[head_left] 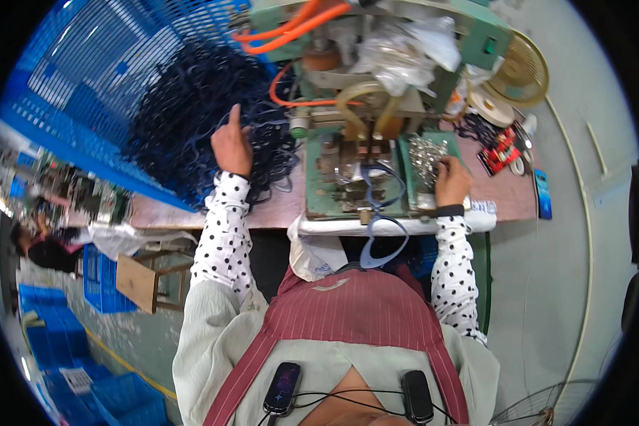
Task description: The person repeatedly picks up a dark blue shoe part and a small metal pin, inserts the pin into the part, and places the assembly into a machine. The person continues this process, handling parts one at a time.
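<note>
With both grips unclear, left hand (233,150) points over one strap heap (192,106) while right hand (453,186) overhangs one tray (454,146)

factory workshop: green bench machine (405,106), blue crates (57,330)

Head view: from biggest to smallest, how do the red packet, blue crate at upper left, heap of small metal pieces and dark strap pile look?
1. Blue crate
2. Dark strap pile
3. Heap of small metal pieces and red packet: too alike to rank
</note>
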### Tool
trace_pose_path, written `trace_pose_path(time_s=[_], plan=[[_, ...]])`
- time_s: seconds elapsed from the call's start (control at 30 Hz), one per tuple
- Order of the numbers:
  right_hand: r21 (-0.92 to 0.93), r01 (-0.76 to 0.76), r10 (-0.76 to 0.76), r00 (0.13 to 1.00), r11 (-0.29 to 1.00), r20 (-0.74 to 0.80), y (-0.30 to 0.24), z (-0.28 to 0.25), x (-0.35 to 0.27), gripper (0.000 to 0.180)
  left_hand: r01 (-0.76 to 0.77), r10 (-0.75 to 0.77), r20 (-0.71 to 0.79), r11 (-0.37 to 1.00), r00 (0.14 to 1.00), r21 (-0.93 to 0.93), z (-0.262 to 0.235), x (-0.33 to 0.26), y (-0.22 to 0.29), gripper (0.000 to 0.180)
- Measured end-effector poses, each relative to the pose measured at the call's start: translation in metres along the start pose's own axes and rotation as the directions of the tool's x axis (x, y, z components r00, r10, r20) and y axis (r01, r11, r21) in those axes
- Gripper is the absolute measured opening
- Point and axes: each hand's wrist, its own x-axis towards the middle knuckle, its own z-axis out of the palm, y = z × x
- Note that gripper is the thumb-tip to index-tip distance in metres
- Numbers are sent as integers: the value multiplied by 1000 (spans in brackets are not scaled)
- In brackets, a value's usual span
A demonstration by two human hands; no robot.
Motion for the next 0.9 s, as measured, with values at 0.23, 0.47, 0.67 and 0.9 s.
trace_pose_path(time_s=[0.23,0.47,0.67,0.9], plan=[[214,25,-31,999,977,26,-59,-30,18,13,96,-115,-128,984,985,-149,-10,8,14,54],[630,-229,54,957,742,284,-134,-65,15,11,58,-61,-106,998,992,-35,-15,0,20,51],[758,-303,-43,916,578,400,-160,-67,13,8,143,-143,5,989,990,-42,-12,-1,22,39],[777,-378,0,899,504,437,-174,-54,14,38,178,-177,25,983,984,-40,-29,3,24,57]])
